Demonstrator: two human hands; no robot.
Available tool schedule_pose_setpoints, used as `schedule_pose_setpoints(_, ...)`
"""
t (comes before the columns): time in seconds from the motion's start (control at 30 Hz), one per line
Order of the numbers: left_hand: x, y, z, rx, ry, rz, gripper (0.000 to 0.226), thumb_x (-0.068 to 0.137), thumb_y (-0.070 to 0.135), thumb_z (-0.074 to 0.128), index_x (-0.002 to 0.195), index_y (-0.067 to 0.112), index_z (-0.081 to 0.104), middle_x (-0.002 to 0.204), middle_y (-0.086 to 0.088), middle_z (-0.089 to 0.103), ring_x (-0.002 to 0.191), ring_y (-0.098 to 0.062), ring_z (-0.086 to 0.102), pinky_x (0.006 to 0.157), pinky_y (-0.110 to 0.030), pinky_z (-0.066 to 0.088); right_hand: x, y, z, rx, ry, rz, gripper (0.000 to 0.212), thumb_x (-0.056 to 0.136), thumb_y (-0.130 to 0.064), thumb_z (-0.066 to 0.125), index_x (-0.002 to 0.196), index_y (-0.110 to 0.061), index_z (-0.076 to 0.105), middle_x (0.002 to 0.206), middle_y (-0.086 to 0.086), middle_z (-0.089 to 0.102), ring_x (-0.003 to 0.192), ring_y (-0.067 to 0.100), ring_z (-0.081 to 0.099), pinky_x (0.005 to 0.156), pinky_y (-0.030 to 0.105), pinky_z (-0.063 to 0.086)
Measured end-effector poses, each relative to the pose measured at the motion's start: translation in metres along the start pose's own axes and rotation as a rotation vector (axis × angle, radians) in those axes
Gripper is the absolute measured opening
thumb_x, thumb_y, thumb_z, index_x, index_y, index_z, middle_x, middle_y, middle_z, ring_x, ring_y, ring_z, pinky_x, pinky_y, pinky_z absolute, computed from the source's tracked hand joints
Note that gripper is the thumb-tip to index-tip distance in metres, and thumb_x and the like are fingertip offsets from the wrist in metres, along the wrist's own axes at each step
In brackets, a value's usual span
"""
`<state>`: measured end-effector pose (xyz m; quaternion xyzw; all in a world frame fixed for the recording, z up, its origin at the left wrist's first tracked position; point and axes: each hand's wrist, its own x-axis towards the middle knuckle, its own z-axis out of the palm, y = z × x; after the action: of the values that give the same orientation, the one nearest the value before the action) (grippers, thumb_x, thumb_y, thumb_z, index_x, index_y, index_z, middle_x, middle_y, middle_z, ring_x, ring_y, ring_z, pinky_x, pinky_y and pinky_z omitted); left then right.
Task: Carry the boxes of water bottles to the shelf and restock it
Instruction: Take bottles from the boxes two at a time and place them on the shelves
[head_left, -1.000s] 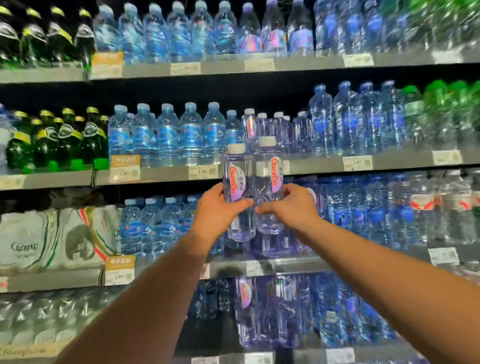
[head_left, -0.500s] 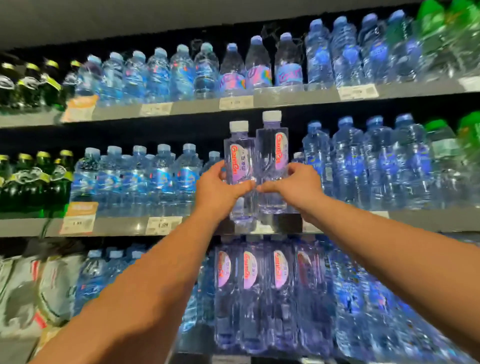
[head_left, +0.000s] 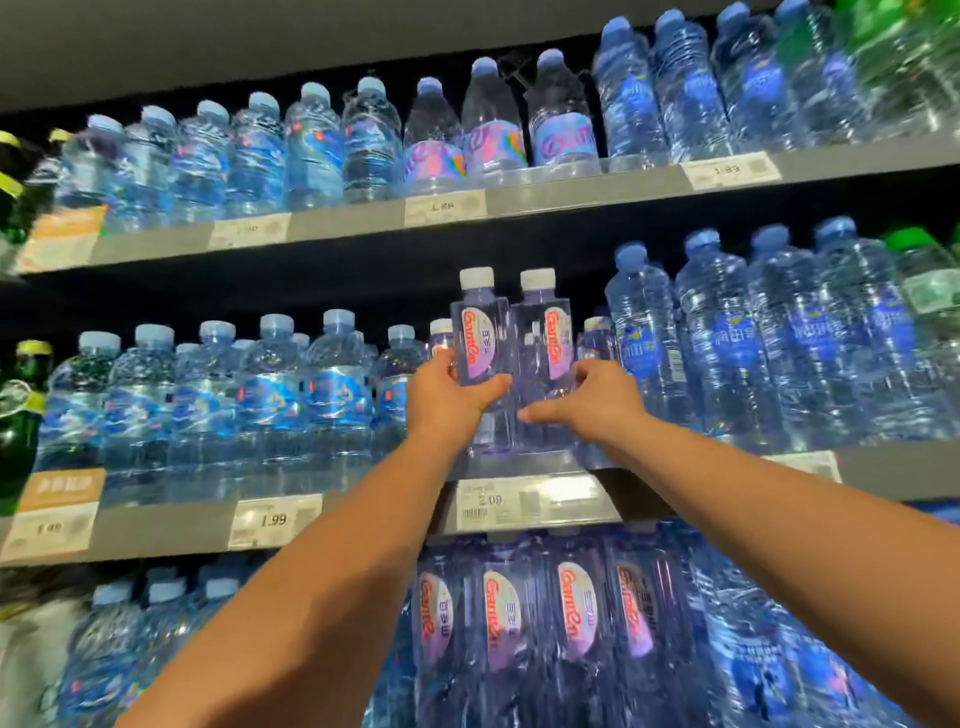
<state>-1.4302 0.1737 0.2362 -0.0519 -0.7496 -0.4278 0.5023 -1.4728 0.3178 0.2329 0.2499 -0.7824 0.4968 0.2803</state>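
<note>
Shelf edge (head_left: 156, 530) under two bottles (head_left: 488, 332)

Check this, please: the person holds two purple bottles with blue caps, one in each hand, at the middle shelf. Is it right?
Not fully. The head view shows white caps, not blue. The rest is right: the left hand holds the left bottle and the right hand the right bottle, at the middle shelf.
</note>
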Motion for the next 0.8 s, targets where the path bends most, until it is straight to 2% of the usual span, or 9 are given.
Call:
schedule_pose_setpoints(0.07,0.001,-0.009,0.005,0.023,-0.022,-0.039,0.032,0.076,0.019,0.078,0.103,0.008,0.064,0.083,-0.001,0.065,0.069,-0.004,0.059,0.059,-0.016,0.046,0.005,0.005,0.001,-0.043,-0.045,0.046,0.047,0.057,-0.036,0.090,0.081,-0.012,0.058,0.074,0.001,0.057,0.074,0.020,0.057,0.066,0.033,0.049)
schedule_pose_setpoints(0.13,0.000,-0.012,0.008,0.032,-0.043,-0.078,0.035,0.077,0.023,0.078,0.104,0.006,0.064,0.095,-0.014,0.067,0.077,-0.013,0.063,0.069,-0.029,0.049,0.008,0.007,-0.001,-0.070,-0.097,0.079,0.055,0.060,-0.038,0.088,0.094,-0.008,0.057,0.089,0.005,0.059,0.084,0.022,0.057,0.070,0.032,0.046)
schedule_pose_setpoints(0.2,0.000,-0.010,0.012,0.097,-0.055,-0.081,0.049,0.078,0.030,0.077,0.117,0.007,0.060,0.111,-0.011,0.065,0.092,-0.023,0.062,0.080,-0.031,0.047,0.010,0.007,-0.002,-0.081,-0.133,0.112,0.058,0.064,-0.040,0.086,0.098,-0.005,0.055,0.093,0.009,0.057,0.085,0.024,0.055,0.067,0.030,0.044)
schedule_pose_setpoints(0.3,-0.003,-0.011,0.017,0.206,-0.019,-0.082,0.067,0.079,0.040,0.074,0.131,0.008,0.048,0.126,-0.011,0.057,0.108,-0.027,0.056,0.085,-0.032,0.044,0.009,0.008,0.001,-0.089,-0.189,0.140,0.045,0.070,-0.039,0.082,0.071,-0.010,0.048,0.071,0.006,0.050,0.062,0.019,0.048,0.054,0.027,0.039)
schedule_pose_setpoints(0.37,-0.007,-0.011,0.018,0.243,0.009,-0.062,0.062,0.080,0.042,0.072,0.125,0.006,0.051,0.117,-0.011,0.060,0.100,-0.025,0.057,0.079,-0.032,0.044,0.009,0.008,0.002,-0.107,-0.219,0.148,0.045,0.074,-0.036,0.079,0.066,-0.013,0.041,0.065,0.003,0.043,0.056,0.015,0.041,0.049,0.025,0.032)
schedule_pose_setpoints(0.5,-0.012,-0.014,0.020,0.314,0.029,-0.014,0.034,0.073,0.039,0.074,0.089,0.015,0.056,0.072,0.003,0.054,0.081,-0.025,0.060,0.055,-0.026,0.038,0.011,0.010,-0.002,-0.005,-0.264,0.192,0.025,0.078,-0.013,0.071,0.077,-0.009,0.047,0.068,0.006,0.040,0.055,0.017,0.038,0.047,0.026,0.031)
schedule_pose_setpoints(0.53,-0.013,-0.014,0.020,0.330,0.024,0.005,0.033,0.071,0.038,0.074,0.087,0.015,0.057,0.073,0.003,0.054,0.081,-0.024,0.060,0.054,-0.025,0.038,0.012,0.011,-0.003,0.021,-0.272,0.207,0.022,0.078,-0.007,0.068,0.076,-0.009,0.046,0.067,0.006,0.039,0.054,0.017,0.036,0.046,0.027,0.029)
schedule_pose_setpoints(0.67,-0.010,-0.016,0.020,0.345,0.034,-0.007,0.047,0.071,0.035,0.077,0.109,0.012,0.062,0.110,-0.007,0.054,0.101,-0.026,0.058,0.074,-0.027,0.042,0.018,0.017,-0.002,0.080,-0.239,0.243,0.027,0.075,-0.002,0.074,0.082,-0.007,0.048,0.073,0.009,0.045,0.053,0.017,0.037,0.042,0.026,0.031)
schedule_pose_setpoints(0.8,-0.009,-0.020,0.025,0.420,0.074,0.007,0.050,0.072,0.038,0.078,0.107,0.009,0.059,0.100,-0.008,0.062,0.096,-0.028,0.060,0.069,-0.029,0.041,0.022,0.023,0.002,0.041,-0.186,0.230,0.042,0.067,-0.010,0.084,0.076,-0.009,0.043,0.067,0.011,0.046,0.049,0.018,0.041,0.045,0.029,0.036)
